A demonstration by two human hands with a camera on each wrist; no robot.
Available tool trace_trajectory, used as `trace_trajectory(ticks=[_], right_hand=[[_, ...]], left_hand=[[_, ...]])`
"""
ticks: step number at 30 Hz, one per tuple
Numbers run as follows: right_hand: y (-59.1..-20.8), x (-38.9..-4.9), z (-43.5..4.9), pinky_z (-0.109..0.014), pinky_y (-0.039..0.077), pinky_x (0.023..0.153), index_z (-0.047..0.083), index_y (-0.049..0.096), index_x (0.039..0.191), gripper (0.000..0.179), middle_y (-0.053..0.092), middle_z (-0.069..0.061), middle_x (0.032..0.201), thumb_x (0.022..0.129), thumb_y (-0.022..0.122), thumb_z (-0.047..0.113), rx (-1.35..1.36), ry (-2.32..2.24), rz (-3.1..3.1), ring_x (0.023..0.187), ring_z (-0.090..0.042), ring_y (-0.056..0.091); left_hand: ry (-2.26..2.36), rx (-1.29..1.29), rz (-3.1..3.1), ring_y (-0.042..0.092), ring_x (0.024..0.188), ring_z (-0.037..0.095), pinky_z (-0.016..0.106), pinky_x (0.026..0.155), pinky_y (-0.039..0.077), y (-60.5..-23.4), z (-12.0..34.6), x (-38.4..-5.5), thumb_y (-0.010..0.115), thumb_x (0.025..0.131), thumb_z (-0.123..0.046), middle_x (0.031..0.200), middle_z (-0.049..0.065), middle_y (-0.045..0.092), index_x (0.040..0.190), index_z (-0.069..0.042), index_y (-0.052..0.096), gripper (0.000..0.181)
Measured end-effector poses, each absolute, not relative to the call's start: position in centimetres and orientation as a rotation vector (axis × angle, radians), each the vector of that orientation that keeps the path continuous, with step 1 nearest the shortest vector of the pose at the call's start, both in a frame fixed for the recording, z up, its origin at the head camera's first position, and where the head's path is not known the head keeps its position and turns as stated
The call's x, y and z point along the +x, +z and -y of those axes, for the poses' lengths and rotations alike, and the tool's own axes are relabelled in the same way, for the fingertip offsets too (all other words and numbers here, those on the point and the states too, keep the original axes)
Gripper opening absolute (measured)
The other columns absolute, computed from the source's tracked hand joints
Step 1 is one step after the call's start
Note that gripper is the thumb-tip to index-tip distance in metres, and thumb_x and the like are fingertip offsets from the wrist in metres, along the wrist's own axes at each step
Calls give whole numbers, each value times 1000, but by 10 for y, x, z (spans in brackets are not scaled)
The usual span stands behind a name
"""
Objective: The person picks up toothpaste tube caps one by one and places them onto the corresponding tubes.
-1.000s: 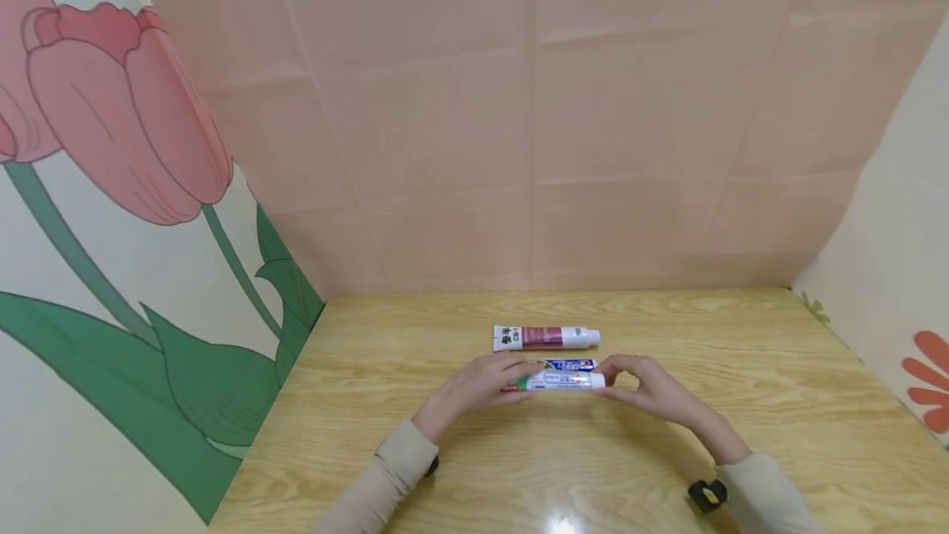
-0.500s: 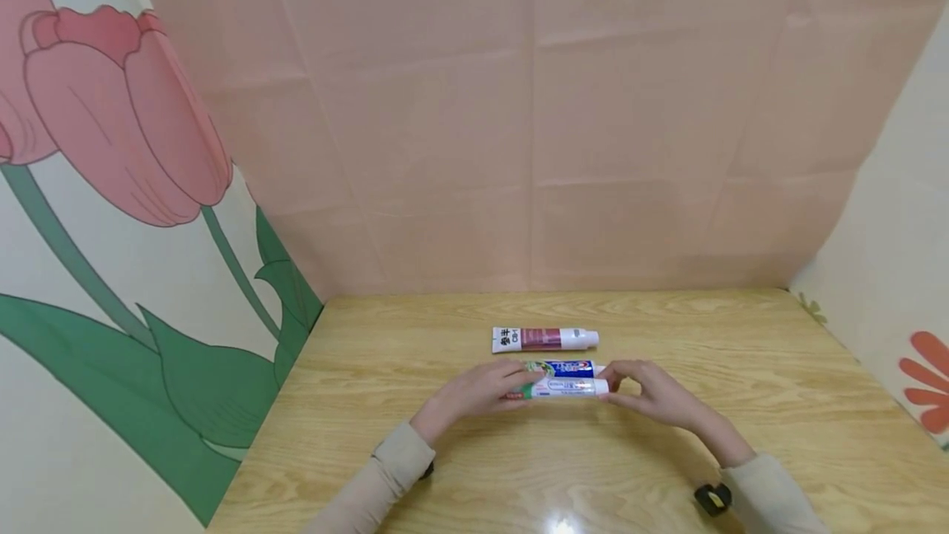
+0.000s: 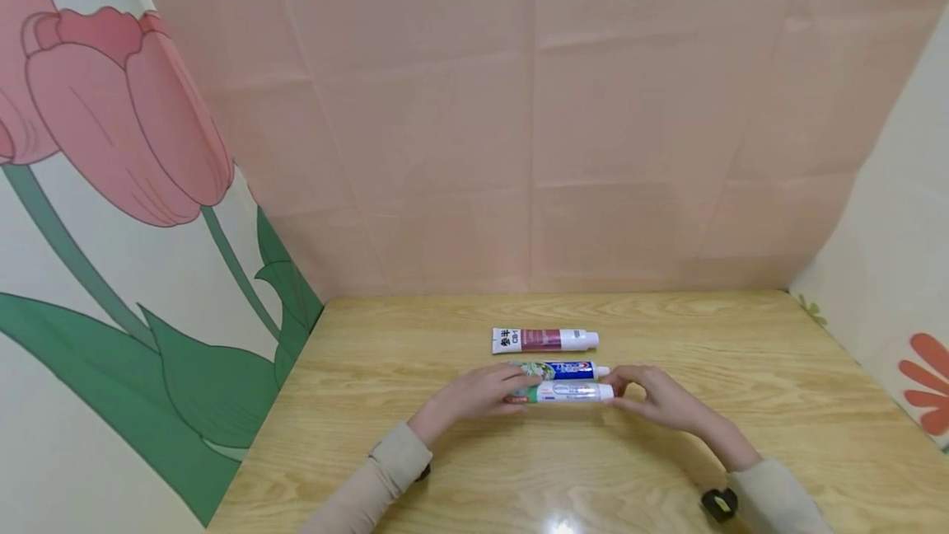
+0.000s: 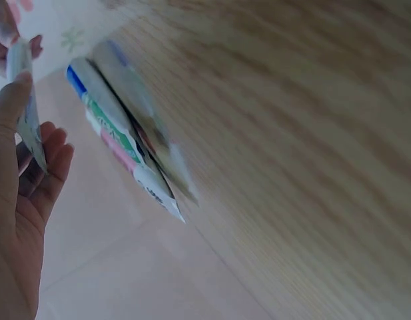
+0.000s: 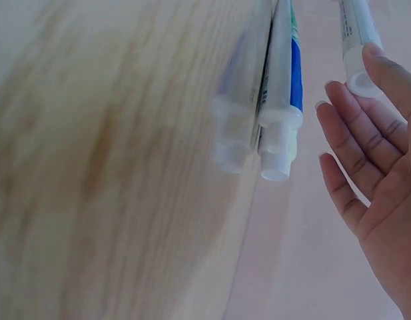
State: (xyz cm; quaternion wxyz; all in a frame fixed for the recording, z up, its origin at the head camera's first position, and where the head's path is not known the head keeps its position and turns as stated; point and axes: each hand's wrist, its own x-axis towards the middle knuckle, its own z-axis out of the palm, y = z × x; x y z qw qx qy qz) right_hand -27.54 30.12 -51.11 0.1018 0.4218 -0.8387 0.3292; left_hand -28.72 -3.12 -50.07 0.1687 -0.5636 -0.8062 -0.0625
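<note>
Both hands hold a white toothpaste tube with a green and red end, raised over the table. My left hand pinches its flat crimped end, thumb on one side and fingers on the other in the left wrist view. The cap end is pinched by my right hand, thumb against the cap and fingertips opposite. Just behind, a blue toothpaste tube lies on the table, partly covered by the left fingers in the head view. Farther back lies a white and maroon toothpaste tube, roughly parallel to it.
The wooden table has a glossy top that mirrors the lying tubes in the wrist views. A pink cloth backdrop rises at its far edge. Walls with flower pictures flank it on both sides.
Both hands have drawn the white toothpaste tube slightly toward me and to the right. More of the blue tube behind it shows now. The maroon tube has stayed in place.
</note>
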Motion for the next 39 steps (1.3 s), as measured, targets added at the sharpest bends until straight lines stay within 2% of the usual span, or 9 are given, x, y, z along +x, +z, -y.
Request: trace_trajectory(ticks=[4,10,15,21,32,39], right_hand=[[-514,-276,-303,-28,52,61,17,65,100,18,61,16,80,82,70,19,1250,961,2479,72,2,56],[-515,-275,-305,-29,52,59,21,64,95,12,61,16,80,84,68,19,1262,985,2513,71,1,55],[-516,-275,-307,-25,51,58,21,63,93,9,61,16,79,85,67,20,1273,1004,2542,70,1,56],[-518,-275,-308,-24,51,59,20,64,94,11,62,15,79,84,68,18,1299,992,2519,70,1,56],[-518,-272,-310,-24,51,60,21,62,92,10,61,15,78,84,68,21,1306,938,2579,71,2,56],[-514,-269,-308,-25,52,61,16,63,92,10,62,14,79,84,68,22,1338,925,2598,71,1,55]], left_hand=[[-138,-1605,2307,54,107,7,12,98,38,-500,32,-286,62,88,-35,117,-2,60,134,-12,49,53],[-135,-1617,2321,54,100,5,9,91,40,-501,34,-285,61,88,-36,113,-3,60,135,-13,47,54],[-112,-1633,2327,54,96,4,8,89,41,-502,36,-284,62,88,-35,110,-4,60,136,-13,46,55],[-93,-1638,2340,54,99,5,9,91,41,-501,37,-283,61,88,-37,114,-3,60,135,-12,48,54],[-65,-1671,2392,51,93,2,6,84,41,-504,40,-280,58,90,-38,108,-6,57,136,-14,46,53],[-89,-1703,2373,52,99,2,8,90,40,-509,41,-282,59,89,-37,112,-5,58,135,-15,47,53]])
